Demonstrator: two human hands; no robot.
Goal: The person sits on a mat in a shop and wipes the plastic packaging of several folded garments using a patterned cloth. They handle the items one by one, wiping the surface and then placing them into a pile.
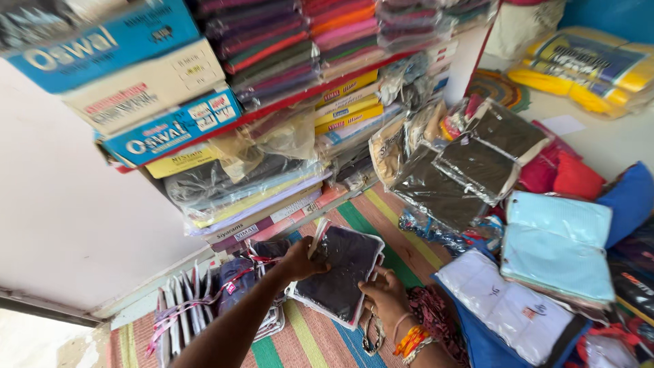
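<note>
Open room is scant: shelves (272, 102) of boxed and bagged cloth crowd the far left, packets (470, 163) and folded stacks (558, 245) hem the right, leaving only a strip of striped mat (381, 225). The dark packet (340, 272) lies tilted on the near mat between both hands. The left hand (300, 259) grips its far-left edge; the right hand (385, 293) pinches its near-right edge.

The packet (340, 272) shows dark cloth with a white edge. The mat (320, 341) has green, pink, yellow and blue stripes. Folded cloth (558, 245) is pale blue; bangles (411, 339) orange.
</note>
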